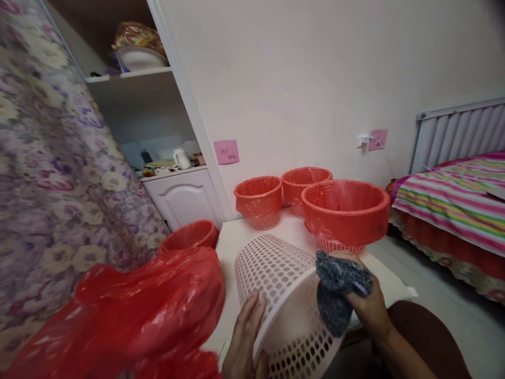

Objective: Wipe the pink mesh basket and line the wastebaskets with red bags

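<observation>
A pale perforated plastic basket (pixel 272 268) lies tipped on its side on the white table, its mouth facing me. My left hand (pixel 245 337) grips the basket's rim at the near left, fingers on the outside and thumb toward the inside. In my right hand (pixel 369 300) is a bunched dark grey cloth (pixel 339 287), held at the basket's right rim; part of it hangs over the opening. Whether the cloth presses on the rim I cannot tell.
Red-lined baskets stand behind on the table (pixel 229 247), the largest red-lined basket (pixel 347 221) at right. Another red-lined basket (pixel 189 237) sits at left, beside a heap of red plastic bags (pixel 150 310). A bed (pixel 453 195) is at right, a floral curtain (pixel 74 200) at left.
</observation>
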Demonstrator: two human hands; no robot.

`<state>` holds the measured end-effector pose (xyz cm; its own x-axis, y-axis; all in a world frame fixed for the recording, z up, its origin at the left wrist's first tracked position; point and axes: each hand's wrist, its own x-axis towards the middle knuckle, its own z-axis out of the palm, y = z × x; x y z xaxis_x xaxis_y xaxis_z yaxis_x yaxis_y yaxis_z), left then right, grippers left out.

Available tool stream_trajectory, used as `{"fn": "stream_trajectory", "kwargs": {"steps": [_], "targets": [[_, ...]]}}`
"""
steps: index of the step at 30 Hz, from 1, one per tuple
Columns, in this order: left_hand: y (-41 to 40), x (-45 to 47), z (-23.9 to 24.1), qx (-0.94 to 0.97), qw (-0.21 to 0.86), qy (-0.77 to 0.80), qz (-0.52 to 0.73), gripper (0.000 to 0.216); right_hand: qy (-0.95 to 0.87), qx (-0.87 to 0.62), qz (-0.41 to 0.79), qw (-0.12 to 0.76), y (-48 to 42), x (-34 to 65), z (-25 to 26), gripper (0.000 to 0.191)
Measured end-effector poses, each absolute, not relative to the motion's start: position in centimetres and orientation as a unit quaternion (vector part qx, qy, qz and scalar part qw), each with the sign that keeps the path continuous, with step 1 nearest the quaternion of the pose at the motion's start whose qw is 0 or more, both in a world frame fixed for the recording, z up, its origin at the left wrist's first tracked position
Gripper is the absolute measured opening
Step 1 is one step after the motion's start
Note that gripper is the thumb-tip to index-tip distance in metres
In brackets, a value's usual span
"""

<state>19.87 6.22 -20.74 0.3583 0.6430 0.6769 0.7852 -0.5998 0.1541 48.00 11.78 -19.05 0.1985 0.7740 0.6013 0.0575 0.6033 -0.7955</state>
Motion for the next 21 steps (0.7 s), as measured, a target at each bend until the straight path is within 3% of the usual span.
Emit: {"fn": "stream_trajectory", "kwargs": {"steps": [6, 10, 15, 21], "targets": [[6.5, 20.9, -19.3, -0.832, 0.074, -0.414, -0.360, 0.061, -0.794, -0.253, 0.066, 0.549, 9.3, 44.3, -14.5, 0.040], [6.6, 21.1, -19.1, -0.831, 0.046, -0.415, -0.367, 0.060, -0.809, -0.264, 0.046, 0.522, 8.9, 43.8, -14.0, 0.041], [6.2, 21.3, -19.9, -0.827, 0.028, -0.416, -0.376, 0.055, -0.720, -0.319, 0.160, 0.595, 9.9, 47.5, -17.2, 0.041], [6.0, 21.6, -20.1, -0.824, 0.042, -0.405, -0.393, 0.057, -0.361, -0.459, 0.390, 0.712, 10.7, 50.9, -25.8, 0.042]]}}
